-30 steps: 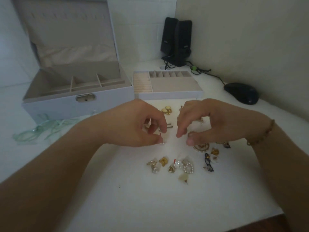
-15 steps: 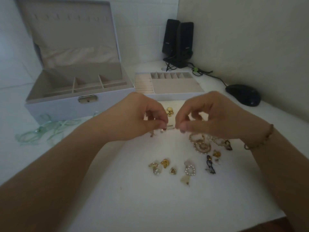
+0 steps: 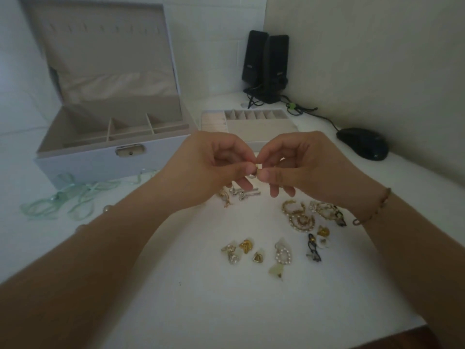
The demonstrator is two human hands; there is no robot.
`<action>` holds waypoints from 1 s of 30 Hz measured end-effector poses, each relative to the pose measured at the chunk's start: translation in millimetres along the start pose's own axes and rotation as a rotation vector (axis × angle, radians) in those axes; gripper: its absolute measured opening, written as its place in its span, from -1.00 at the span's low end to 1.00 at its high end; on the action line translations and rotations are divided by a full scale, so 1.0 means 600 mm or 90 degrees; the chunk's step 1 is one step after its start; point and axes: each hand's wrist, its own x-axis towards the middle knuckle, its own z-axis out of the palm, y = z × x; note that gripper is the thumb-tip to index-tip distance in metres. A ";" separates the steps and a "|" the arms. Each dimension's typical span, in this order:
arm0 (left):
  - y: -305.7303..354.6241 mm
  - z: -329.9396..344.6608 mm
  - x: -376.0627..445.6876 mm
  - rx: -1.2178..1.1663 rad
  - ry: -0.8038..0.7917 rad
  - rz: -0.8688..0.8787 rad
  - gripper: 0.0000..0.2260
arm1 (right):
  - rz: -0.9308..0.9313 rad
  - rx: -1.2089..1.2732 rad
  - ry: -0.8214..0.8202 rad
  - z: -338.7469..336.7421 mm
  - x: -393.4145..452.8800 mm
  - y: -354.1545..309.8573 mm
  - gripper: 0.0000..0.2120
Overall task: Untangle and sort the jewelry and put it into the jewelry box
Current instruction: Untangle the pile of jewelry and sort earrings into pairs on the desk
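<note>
White desk surface [image 3: 201, 311] fills the view, running back to a pale wall corner. Above it, the left hand [image 3: 214, 170] and the right hand [image 3: 299, 167] meet fingertip to fingertip, each pinching one side of a small gold earring [image 3: 257, 170] held in the air between them; a pale bead seems to hang just under the left thumb, though it is too small to be sure. Beyond the left hand the jewelry box [image 3: 100, 157] stands with its lid up and its compartments showing nothing inside; beyond the right hand sits its lift-out tray [image 3: 251, 122]. Below the knuckles lie silver studs [image 3: 245, 193], and nearer the right wrist a tangle of gold hoops [image 3: 302, 215]; closer to the body are scattered small pieces [image 3: 254, 253].

Judging by its size, the earring is very light and stiff but easy to bend or drop, and probably slick metal. It is best held by its solid body, with the post or clasp worked gently by the other fingertips rather than pulled.
</note>
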 end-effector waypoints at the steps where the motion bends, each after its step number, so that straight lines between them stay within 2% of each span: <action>1: 0.000 0.002 0.000 -0.018 -0.001 -0.003 -0.93 | 0.000 0.001 -0.002 0.000 0.000 0.001 -0.73; 6: 0.006 0.002 -0.002 -0.137 0.007 -0.030 -0.82 | 0.000 -0.019 -0.018 0.002 -0.002 -0.004 -0.74; 13: 0.004 0.000 -0.001 -0.195 -0.015 -0.087 -0.82 | 0.029 -0.080 -0.013 -0.003 -0.006 -0.015 -0.78; 15: 0.004 -0.004 0.000 -0.217 -0.011 -0.108 -0.82 | 0.062 -0.153 0.026 -0.024 -0.009 -0.018 -0.86; 17: 0.004 -0.008 0.000 -0.243 0.002 -0.122 -0.81 | 0.098 -0.221 0.113 -0.063 -0.012 -0.014 -0.92; 19: 0.003 -0.010 0.001 -0.252 0.015 -0.130 -0.78 | 0.138 -0.263 0.163 -0.101 -0.015 -0.004 -0.89; 21: 0.002 -0.011 0.002 -0.250 0.019 -0.135 -0.76 | 0.202 -0.332 0.126 -0.120 -0.018 0.011 -0.80; 24: 0.002 -0.010 0.002 -0.221 0.012 -0.138 -0.71 | 0.281 -0.445 0.006 -0.120 -0.017 0.026 -0.78; 30: 0.004 -0.008 0.001 -0.232 0.009 -0.156 -0.75 | 0.281 -0.523 -0.004 -0.109 -0.013 0.029 -0.86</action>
